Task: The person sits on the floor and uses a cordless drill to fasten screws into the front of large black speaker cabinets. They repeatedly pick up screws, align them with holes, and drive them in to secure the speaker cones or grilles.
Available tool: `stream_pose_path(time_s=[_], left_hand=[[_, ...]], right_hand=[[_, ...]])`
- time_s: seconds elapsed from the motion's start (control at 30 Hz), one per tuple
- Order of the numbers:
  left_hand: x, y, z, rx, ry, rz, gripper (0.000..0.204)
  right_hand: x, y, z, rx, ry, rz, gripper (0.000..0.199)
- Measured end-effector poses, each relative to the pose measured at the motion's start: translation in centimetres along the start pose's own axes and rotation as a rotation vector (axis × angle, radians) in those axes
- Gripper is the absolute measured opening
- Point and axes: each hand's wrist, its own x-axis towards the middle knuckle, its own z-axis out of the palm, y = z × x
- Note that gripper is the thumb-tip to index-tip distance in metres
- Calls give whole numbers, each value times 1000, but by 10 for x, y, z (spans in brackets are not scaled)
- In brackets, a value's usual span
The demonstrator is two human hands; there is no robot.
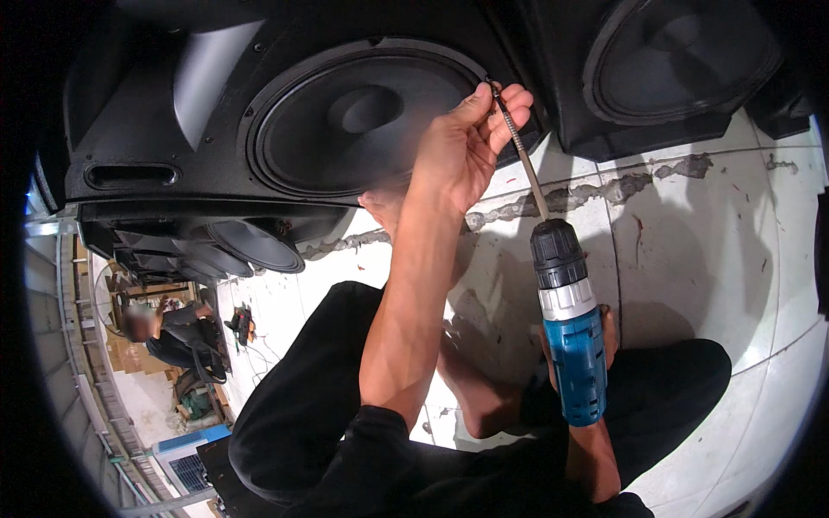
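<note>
My right hand [610, 335] grips a blue cordless drill [577, 367] with a black chuck and a silver collar; the drill body hides most of its fingers. A long metal driver bit [528, 168] runs from the chuck up and to the left. Thumb and fingers of my left hand [471, 142] close around the bit's tip. Something small and dark, perhaps a screw, shows at that tip, but it is too small to be sure. Just behind the left hand is the lower right rim of a round speaker cone [354, 116] in a black speaker cabinet [207, 142].
Another black speaker cabinet [665, 69] stands to the right, and more speakers [250, 244] line up on the left. White floor tiles [691, 233] have a rough cracked strip. A person [173, 332] sits far left near tools [242, 324]. My bent legs [302, 388] flank the work.
</note>
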Motion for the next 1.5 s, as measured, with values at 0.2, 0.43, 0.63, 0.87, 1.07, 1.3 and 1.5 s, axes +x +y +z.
stream_pose_path(time_s=[0.2,0.43,0.63,0.87,1.07,1.3,1.5], left_hand=[[1,-2,5,18,8,5,22],[-1,1,5,30,28,29,21],[4,-2,1,-34,22,9,20],[3,2,8,35,41,11,20],[3,0,1,-29,-13,8,16],[4,-3,10,29,59,22,17],[2,-2,9,36,43,28,17]], right_hand=[[4,-7,-4,-310,52,-173,34],[-23,24,-6,-428,44,-3,81],[-3,4,-8,-215,9,-49,34],[2,-7,-9,-62,-8,-132,20],[-23,23,-14,-247,-17,-154,69],[-6,3,-14,-278,-21,-103,40],[-11,12,-18,-364,-37,-120,51]])
